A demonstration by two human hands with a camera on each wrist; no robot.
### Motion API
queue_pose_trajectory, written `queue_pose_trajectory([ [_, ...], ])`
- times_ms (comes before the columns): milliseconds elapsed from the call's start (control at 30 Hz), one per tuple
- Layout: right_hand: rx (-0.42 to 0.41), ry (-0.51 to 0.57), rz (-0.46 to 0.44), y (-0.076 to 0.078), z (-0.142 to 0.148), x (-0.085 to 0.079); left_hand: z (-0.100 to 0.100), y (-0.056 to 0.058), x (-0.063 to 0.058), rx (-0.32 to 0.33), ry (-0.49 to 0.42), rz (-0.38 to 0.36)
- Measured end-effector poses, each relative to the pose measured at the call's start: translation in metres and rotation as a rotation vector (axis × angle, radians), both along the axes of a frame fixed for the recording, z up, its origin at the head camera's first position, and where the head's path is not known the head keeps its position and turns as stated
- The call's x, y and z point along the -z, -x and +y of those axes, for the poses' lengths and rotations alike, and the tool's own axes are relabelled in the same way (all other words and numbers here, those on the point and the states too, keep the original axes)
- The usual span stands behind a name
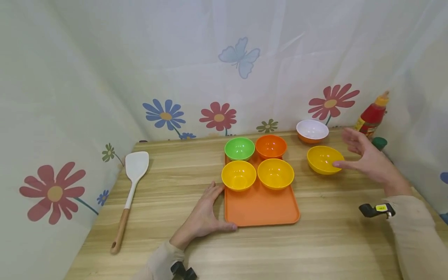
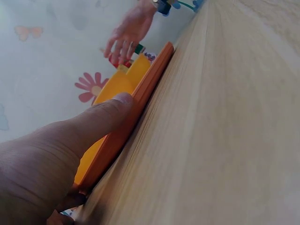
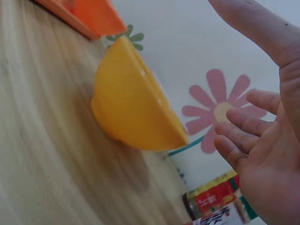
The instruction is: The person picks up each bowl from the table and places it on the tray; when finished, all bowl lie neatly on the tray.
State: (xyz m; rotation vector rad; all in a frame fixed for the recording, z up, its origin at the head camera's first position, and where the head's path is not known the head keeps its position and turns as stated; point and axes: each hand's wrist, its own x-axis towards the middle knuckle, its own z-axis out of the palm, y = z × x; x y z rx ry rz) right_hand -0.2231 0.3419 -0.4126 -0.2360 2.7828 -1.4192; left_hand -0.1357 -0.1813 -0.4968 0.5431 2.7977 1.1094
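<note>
My left hand point(image 1: 204, 217) rests at the near left corner of an orange tray point(image 1: 262, 212), thumb at its front edge and fingers along its left side. On the tray stand a green bowl point(image 1: 239, 149), an orange bowl point(image 1: 271, 146) and two yellow bowls, one on the left point(image 1: 239, 175) and one on the right point(image 1: 275, 174). To the tray's right sits another yellow bowl point(image 1: 323, 160) on the table. Beside it is my right hand point(image 1: 369, 159), thumb and fingers spread; in the right wrist view a gap shows between hand and bowl point(image 3: 131, 98).
Behind the separate yellow bowl stands a bowl point(image 1: 312, 130), white inside and orange outside. A red sauce bottle point(image 1: 372, 114) and a green-capped container point(image 1: 379, 143) are at the far right. A white spatula point(image 1: 134, 167) with a wooden handle lies on the left. Printed curtains point(image 1: 175, 58) border the table.
</note>
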Motion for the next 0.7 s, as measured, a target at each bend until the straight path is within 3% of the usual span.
queue_pose_trajectory([
  [433,-0.083,0.013,-0.141,0.013,0.008,0.047,-0.001,-0.002,-0.001,-0.003,-0.004,-0.005],
  [700,-0.101,0.075,-0.15,0.017,0.013,0.066,0.0,-0.001,-0.001,0.003,-0.008,-0.005],
])
